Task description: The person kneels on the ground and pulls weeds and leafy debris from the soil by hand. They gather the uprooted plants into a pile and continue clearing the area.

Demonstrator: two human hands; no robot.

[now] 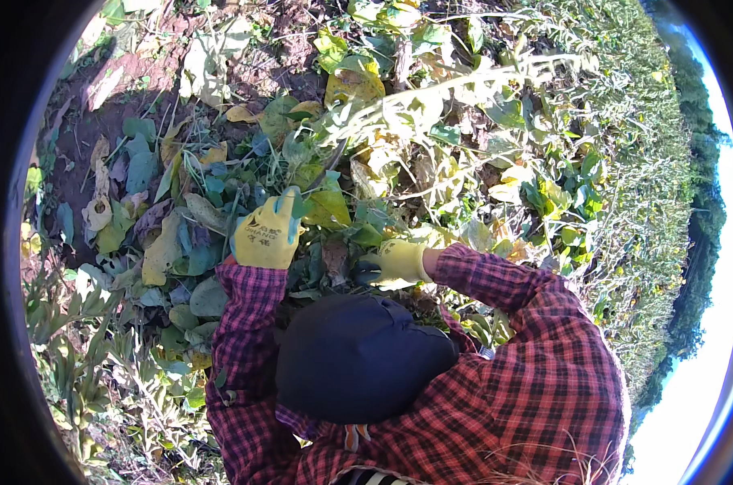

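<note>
My left hand (268, 233) wears a yellow knit work glove with a blue-green coated palm and printing on its back. Its fingers curl around leafy stems, and a green leaf (298, 206) shows beside the thumb. To the right, my right hand (397, 264) wears a matching glove and reaches low into the foliage from the side. Shadow and leaves hide its fingertips, so whether it grips anything is unclear. Between the hands lies a brown patch (335, 257), perhaps a stem base or soil. Yellowing broad leaves (329, 209) spread just beyond both hands.
Dark rounded cloth (366, 357), apparently my bent knee, sits between my plaid sleeves. A sunlit pale stalk (439, 91) slants across the foliage ahead. Reddish soil (139, 73) shows upper left. Dense crop plants (633, 151) extend rightward to trees (703, 212).
</note>
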